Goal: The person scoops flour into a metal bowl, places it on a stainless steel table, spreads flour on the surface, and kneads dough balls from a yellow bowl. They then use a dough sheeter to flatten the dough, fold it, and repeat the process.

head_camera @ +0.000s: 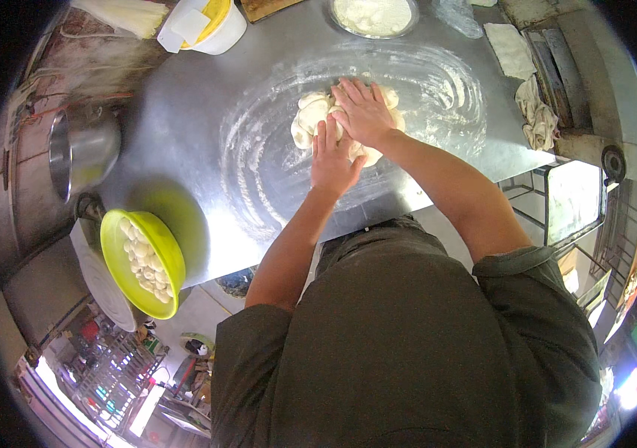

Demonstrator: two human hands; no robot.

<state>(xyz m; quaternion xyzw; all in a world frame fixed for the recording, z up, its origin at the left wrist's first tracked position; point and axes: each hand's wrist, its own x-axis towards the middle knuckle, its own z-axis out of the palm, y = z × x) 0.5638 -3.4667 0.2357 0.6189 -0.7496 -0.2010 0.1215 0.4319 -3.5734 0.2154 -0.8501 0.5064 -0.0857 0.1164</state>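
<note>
A cluster of pale dough pieces [312,115] lies on the floured metal table [184,129] before me. My right hand [364,112] rests flat on the far part of the cluster, its fingers spread and pointing away from me. Lower and to the left, my left hand [334,159] lies palm down on the near edge of the dough, fingers stretched out and thumb apart. Neither hand grasps anything. Both palms hide much of the dough beneath them. Smeared flour [251,173] curves around the cluster in wide arcs.
At the left corner stands a lime-green basin [178,252] holding several small dough balls [142,257]. Behind it is a steel pot [91,145]. A bowl of flour [373,15] and a white tub [223,36] sit at the far edge. Crumpled cloth [536,115] lies on the right.
</note>
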